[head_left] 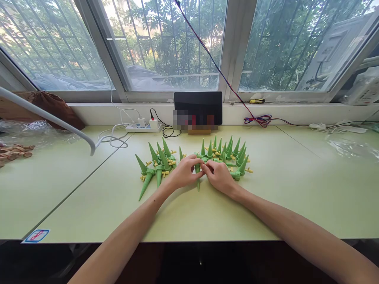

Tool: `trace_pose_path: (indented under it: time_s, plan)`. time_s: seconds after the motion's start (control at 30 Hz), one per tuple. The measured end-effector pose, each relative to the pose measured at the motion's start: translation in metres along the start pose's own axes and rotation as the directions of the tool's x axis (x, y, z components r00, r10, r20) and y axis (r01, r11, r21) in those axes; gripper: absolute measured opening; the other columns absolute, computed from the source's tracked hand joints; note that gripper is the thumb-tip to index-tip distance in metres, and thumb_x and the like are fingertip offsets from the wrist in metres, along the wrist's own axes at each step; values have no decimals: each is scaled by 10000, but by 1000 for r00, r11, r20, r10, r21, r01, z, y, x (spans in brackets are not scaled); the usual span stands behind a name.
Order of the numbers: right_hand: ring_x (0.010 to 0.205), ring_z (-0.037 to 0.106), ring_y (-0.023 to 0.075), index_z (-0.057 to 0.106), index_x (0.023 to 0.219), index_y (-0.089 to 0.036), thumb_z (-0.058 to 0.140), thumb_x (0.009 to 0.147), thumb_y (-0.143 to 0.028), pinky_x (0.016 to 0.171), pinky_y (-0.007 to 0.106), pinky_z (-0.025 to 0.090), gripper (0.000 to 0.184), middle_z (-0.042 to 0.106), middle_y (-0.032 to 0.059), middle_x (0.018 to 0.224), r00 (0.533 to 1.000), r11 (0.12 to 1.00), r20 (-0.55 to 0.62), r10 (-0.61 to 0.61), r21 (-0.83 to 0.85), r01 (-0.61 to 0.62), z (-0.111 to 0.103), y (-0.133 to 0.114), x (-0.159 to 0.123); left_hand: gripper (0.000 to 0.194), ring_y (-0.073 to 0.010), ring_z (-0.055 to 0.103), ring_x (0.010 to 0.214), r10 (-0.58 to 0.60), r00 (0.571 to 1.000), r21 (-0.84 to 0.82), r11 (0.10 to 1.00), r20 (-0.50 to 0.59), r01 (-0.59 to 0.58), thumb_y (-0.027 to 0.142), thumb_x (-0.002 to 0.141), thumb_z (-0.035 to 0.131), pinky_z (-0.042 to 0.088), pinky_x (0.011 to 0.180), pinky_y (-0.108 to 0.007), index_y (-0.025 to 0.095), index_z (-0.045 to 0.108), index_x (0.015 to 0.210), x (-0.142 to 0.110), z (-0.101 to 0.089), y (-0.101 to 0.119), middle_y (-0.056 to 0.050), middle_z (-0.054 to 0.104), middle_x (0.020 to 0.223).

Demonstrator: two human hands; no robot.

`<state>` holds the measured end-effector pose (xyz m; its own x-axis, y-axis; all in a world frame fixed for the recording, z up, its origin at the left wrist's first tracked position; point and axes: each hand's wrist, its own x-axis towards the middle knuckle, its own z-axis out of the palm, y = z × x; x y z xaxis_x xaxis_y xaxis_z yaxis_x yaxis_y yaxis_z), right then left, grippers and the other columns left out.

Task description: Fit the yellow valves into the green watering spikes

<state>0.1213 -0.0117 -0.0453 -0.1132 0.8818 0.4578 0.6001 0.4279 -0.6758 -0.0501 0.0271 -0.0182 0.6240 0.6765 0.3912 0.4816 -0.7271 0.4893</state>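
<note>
Left of centre: group of green spikes [164,158] with yellow pieces, on tabletop [189,217] | Centre: left hand [187,172] pinching single green spike [198,184], tip toward frame bottom | Just right: right hand [218,174], fingertips at spike's upper end, cannot tell if gripping | Right of centre: larger spike cluster [229,152], mostly points up

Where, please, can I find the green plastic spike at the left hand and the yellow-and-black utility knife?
Green plastic spike [197,169]: head view, its tapered body.
Yellow-and-black utility knife [257,101]: head view, its handle's middle.
</note>
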Motion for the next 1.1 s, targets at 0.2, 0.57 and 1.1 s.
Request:
trace_pose_path:
  time_s: [0.2, 0.57, 1.1]
  plan:
    - [517, 439, 132, 530, 658, -198, 465, 970, -400, 517, 269, 304, 377, 540, -16, 571, 1000, 1000, 0, 5, -3, -5, 0, 0, 0, 171, -94, 486, 624, -1, 1000, -20, 1000, 2, 1, 295, 829, 608, 433, 593, -239, 185, 685, 934, 0, 0, 0, -21, 556, 844]
    - [542, 486, 143, 633, 826, -188, 496, 950, -336, 540, 268, 348, 236, 606, -1, 626, 1000, 1000, 7, 2, 3, -2, 0, 0, 0, 211, -99, 499, 634, -16, 1000, -18, 1000, -2, 16, 283, 823, 600, 434, 584, -229, 204, 700, 992, 0, 0, 0, -23, 564, 856]
    - [540, 499, 151, 635, 811, -193, 487, 958, -360, 536, 270, 347, 267, 621, 10, 633, 1000, 1000, 7, -5, 3, 5, 0, 1, -1, 209, -107, 508, 646, -13, 1000, -16, 1000, 10, 13, 277, 819, 601, 444, 596, -240, 203, 693, 992, 0, -1, 1, -23, 569, 855]
